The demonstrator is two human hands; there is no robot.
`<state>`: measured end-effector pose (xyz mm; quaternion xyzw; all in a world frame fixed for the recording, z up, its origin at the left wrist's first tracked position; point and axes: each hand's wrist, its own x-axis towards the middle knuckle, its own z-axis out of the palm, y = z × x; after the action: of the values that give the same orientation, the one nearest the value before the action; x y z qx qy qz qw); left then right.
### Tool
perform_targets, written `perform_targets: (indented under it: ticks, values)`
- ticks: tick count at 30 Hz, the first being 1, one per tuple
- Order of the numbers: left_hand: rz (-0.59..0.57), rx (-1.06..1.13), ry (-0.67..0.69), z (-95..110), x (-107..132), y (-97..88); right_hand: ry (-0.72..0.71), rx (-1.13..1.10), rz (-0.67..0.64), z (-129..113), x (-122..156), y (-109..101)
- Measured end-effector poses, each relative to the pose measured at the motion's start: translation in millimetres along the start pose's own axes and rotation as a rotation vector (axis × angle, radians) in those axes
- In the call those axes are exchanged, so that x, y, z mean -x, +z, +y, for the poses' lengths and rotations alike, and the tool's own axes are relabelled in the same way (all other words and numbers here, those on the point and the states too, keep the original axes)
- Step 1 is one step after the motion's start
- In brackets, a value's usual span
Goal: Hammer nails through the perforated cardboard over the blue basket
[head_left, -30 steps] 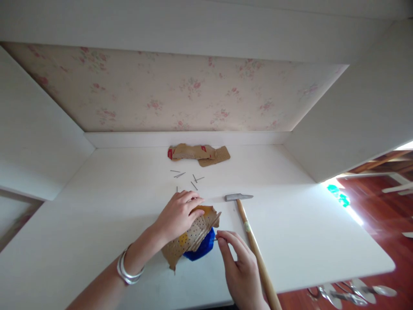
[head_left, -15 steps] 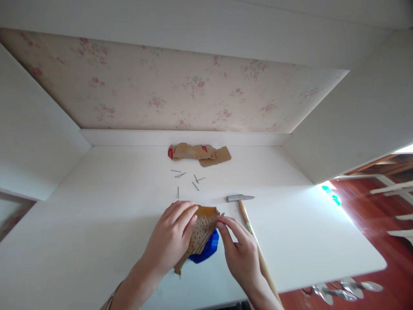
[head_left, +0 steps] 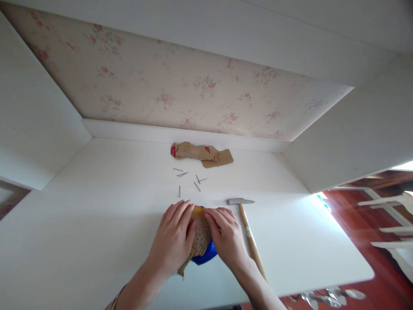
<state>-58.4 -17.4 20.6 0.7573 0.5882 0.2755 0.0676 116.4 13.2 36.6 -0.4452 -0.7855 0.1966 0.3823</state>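
Observation:
A brown piece of cardboard [head_left: 200,236], dotted with many small dark holes and ragged at the edges, lies over a shiny blue object [head_left: 205,257]. What the blue object is I cannot make out. My left hand [head_left: 174,237] is closed over the cardboard's left side, fingers over its far edge and thumb on the holed face. On the opposite side my right hand [head_left: 228,234] grips the upper right edge, its fingers bent over it. A hammer [head_left: 249,232] with a wooden handle lies just right of my right hand. Beyond my hands several loose nails [head_left: 197,187] are scattered.
Torn cardboard scraps [head_left: 200,153] with red print lie near the back of the white desk [head_left: 97,206]. White panels stand at both sides, with flowered wallpaper [head_left: 193,94] behind. Past the right edge are a reddish floor [head_left: 348,224] and white furniture.
My right hand has moved left from a fingertip pinch at the cardboard's right corner to a fuller hold over its upper edge. My left hand stays on the cardboard. The view has tilted slightly.

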Motion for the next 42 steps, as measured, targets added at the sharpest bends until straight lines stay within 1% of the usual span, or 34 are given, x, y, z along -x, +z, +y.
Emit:
perform_targets:
  ticks: [3,5,8,12,15,18,21,24,27,29,31,33,35,37,39,42]
  values:
    - [-0.004,0.008,-0.04,-2,5,8.8,0.002,0.024,-0.006,3,2,2]
    - [-0.009,0.011,-0.067,-3,6,10.9,0.01,0.032,-0.011,4,4,3]
    - [-0.033,0.062,-0.091,-4,6,9.2,0.035,0.029,-0.014,2,4,4]
    - [-0.059,0.215,-0.168,-3,3,3.2,0.102,-0.007,0.022,-2,4,3]
    - [-0.029,0.312,-0.238,-4,2,-0.1,0.153,-0.043,0.041,-4,3,-1]
    - [0.032,0.339,-0.232,-5,1,-2.5,0.208,-0.07,0.063,-2,3,-3]
    - [0.099,0.322,-0.195,-2,2,-9.0,0.265,-0.103,0.098,-2,3,-5]
    - [0.153,0.336,-0.201,3,-2,-22.7,0.31,-0.142,0.141,-5,4,-11]
    - [0.137,0.386,-0.211,9,-14,-36.0,0.367,-0.16,0.189,-9,4,-23]
    - [0.098,0.43,-0.196,12,-25,-37.9,0.405,-0.163,0.212,-8,5,-31]
    - [0.052,0.443,-0.176,15,-35,-31.8,0.427,-0.157,0.221,-3,8,-37]
    - [-0.005,0.422,-0.162,16,-41,-19.8,0.433,-0.141,0.219,5,13,-38]
    - [-0.067,0.395,-0.148,16,-43,-6.1,0.422,-0.118,0.206,13,18,-37]
    - [-0.106,0.365,-0.122,15,-41,4.9,0.395,-0.085,0.19,18,24,-33]
    - [-0.107,0.336,-0.093,14,-38,11.2,0.354,-0.048,0.172,19,27,-30]
    - [-0.076,0.304,-0.062,13,-35,13.1,0.271,0.0,0.147,18,29,-26]
